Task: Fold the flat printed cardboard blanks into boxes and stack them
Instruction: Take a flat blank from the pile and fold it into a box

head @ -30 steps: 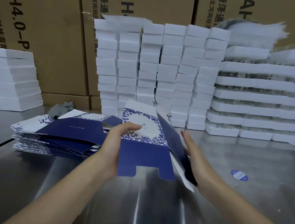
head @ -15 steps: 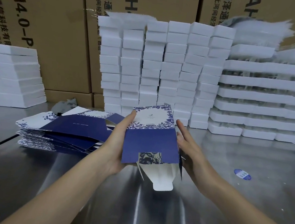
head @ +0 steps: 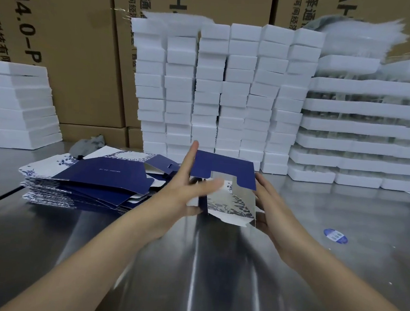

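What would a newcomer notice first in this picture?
At the centre, the left hand and the right hand hold a half-folded blue box over the steel table. Left of it lies a pile of flat blanks, and behind stands a tall wall of stacked white foam blocks.

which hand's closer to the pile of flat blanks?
Left. The left hand is right beside the pile of flat blanks; the right hand is beyond the half-folded box, farther off.
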Tool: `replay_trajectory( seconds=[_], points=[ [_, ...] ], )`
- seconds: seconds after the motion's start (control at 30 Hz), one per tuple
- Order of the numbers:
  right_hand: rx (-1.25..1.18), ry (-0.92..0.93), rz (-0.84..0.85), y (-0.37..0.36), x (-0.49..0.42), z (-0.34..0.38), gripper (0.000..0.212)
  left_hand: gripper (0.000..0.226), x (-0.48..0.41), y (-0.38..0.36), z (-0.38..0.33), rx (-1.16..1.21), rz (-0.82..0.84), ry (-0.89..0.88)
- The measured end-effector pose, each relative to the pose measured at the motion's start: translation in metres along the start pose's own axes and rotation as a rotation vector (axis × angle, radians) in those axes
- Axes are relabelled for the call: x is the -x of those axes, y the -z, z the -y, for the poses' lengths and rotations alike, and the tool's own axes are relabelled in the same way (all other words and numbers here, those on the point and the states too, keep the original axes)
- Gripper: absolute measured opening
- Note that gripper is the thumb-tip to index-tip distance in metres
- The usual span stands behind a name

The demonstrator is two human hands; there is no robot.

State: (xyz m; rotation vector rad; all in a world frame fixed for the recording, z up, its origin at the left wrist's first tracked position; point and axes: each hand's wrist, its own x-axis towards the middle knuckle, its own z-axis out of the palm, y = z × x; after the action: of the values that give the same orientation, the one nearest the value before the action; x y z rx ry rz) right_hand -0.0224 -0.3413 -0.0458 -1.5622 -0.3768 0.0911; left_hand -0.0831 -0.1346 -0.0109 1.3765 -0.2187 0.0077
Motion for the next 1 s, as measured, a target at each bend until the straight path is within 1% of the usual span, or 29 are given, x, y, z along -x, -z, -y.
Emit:
replay_trajectory(
  seconds=[0.03, 0.1, 0.27, 0.43, 0.47, 0.5, 0.57, 0.6, 0.67, 0.73, 0.8, 0.87, 0.93, 1.0],
  points=[
    [0.035, 0.023, -0.016, 0.002, 0.000, -0.001, 0.050, 0.105, -0.002, 0.001, 0.005, -0.135, -0.032, -0.045],
    [0.138, 0.091, -0.074, 0.006, -0.002, -0.004, 0.048, 0.100, -0.008, 0.005, 0.013, -0.270, -0.099, -0.155],
    [0.319, 0.380, -0.200, 0.022, -0.006, -0.004, 0.055, 0.076, -0.012, 0.015, 0.017, -0.379, -0.202, -0.258],
    [0.571, 0.448, -0.250, 0.030, -0.009, -0.004, 0.057, 0.063, -0.016, 0.021, 0.026, -0.473, -0.300, -0.271],
    [0.622, 0.468, -0.261, 0.031, -0.008, -0.004, 0.052, 0.061, -0.017, 0.021, 0.028, -0.483, -0.305, -0.276],
    [0.675, 0.480, -0.271, 0.031, -0.008, -0.004, 0.042, 0.060, -0.016, 0.020, 0.029, -0.498, -0.304, -0.284],
    [0.770, 0.448, -0.289, 0.031, -0.007, -0.004, 0.016, 0.055, -0.012, 0.015, 0.028, -0.554, -0.282, -0.332],
    [0.809, 0.431, -0.288, 0.031, -0.006, -0.003, 0.018, 0.053, -0.009, 0.011, 0.026, -0.595, -0.268, -0.365],
    [0.831, 0.426, -0.287, 0.032, -0.005, -0.005, 0.038, 0.050, -0.003, 0.002, 0.025, -0.674, -0.249, -0.431],
    [0.792, 0.415, -0.274, 0.030, -0.004, -0.004, 0.061, 0.050, 0.002, -0.004, 0.024, -0.746, -0.228, -0.497],
    [0.716, 0.386, -0.244, 0.027, -0.002, -0.002, 0.087, 0.049, 0.006, -0.009, 0.024, -0.832, -0.193, -0.556],
    [0.623, 0.376, -0.225, 0.023, -0.002, -0.001, 0.105, 0.050, 0.009, -0.013, 0.026, -0.895, -0.164, -0.587],
    [0.565, 0.387, -0.209, 0.021, -0.002, -0.001, 0.111, 0.051, 0.010, -0.014, 0.027, -0.929, -0.161, -0.600],
    [0.566, 0.405, -0.203, 0.020, 0.000, 0.001, 0.106, 0.052, 0.009, -0.012, 0.026, -0.950, -0.186, -0.615]
  ],
)
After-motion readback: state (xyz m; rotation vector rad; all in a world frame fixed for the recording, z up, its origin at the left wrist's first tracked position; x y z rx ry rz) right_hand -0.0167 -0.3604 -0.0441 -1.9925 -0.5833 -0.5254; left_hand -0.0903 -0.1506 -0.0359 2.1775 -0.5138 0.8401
